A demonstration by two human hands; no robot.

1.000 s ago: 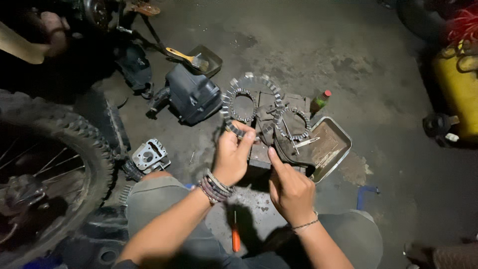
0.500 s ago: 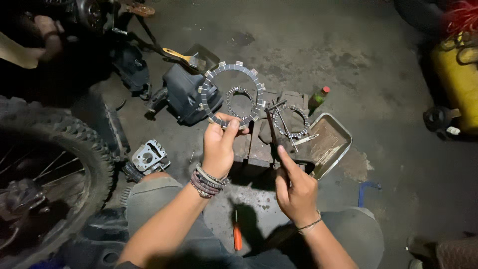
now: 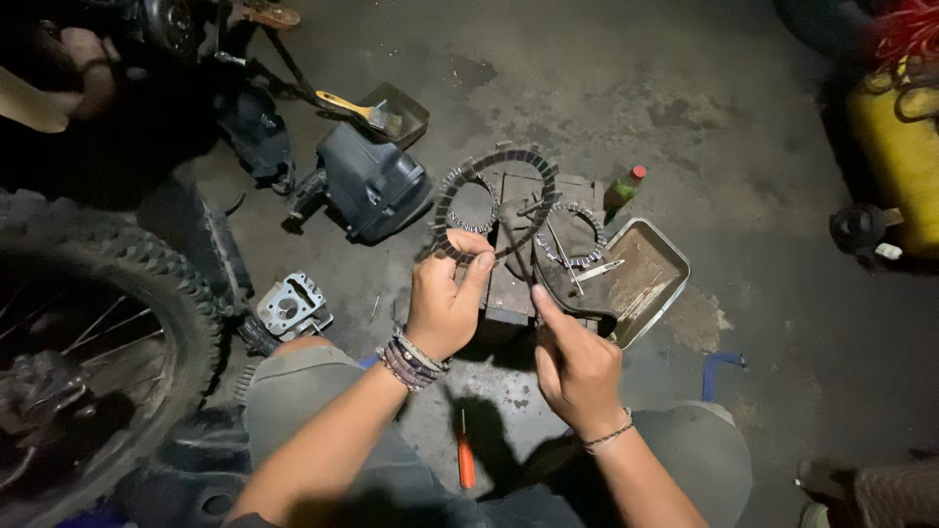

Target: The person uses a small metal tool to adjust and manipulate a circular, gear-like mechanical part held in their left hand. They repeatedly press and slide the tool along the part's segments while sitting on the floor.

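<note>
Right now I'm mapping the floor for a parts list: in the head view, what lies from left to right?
Knobby tyre → grey cylinder block → left hand → right hand → metal tray → yellow tank.

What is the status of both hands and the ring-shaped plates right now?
Left hand pinches toothed clutch ring, held up. Right hand grips thin tool beside it. Second ring lies on block by metal tray. Nothing blocking.
</note>
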